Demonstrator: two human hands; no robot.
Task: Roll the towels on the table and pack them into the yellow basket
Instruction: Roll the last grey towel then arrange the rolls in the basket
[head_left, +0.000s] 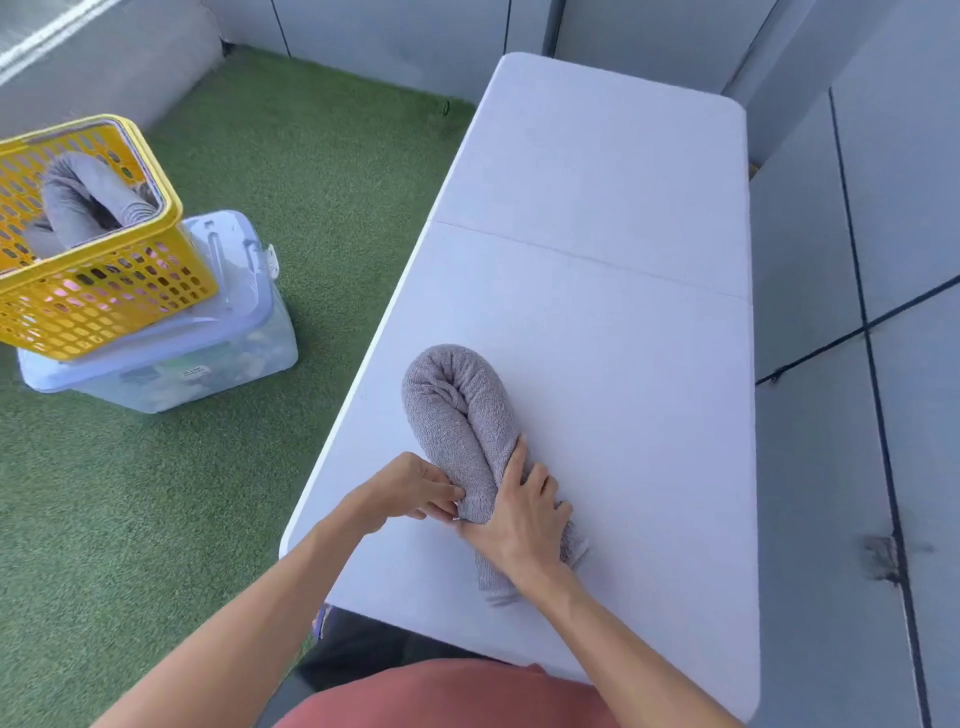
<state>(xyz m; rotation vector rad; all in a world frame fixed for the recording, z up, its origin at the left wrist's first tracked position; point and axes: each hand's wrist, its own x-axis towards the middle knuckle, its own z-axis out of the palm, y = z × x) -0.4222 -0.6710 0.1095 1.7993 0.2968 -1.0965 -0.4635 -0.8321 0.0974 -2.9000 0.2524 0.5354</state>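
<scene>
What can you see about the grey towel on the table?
The grey towel looks like soft, nubbly terry cloth. It is rolled into a long sausage and bent double in a U, with the bend pointing away from the person. It lies on the white table near its front left corner. The left hand pinches one end while the right hand presses on top.

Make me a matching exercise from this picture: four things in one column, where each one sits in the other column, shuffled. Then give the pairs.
Things:
1. yellow basket
2. clear bin
3. towel bent double
4. left hand

Places:
A. on the green turf
B. on the white table, under the right hand
C. on the clear bin's lid
D. pinching the towel's near end

Pairs: 1-C, 2-A, 3-B, 4-D
</scene>
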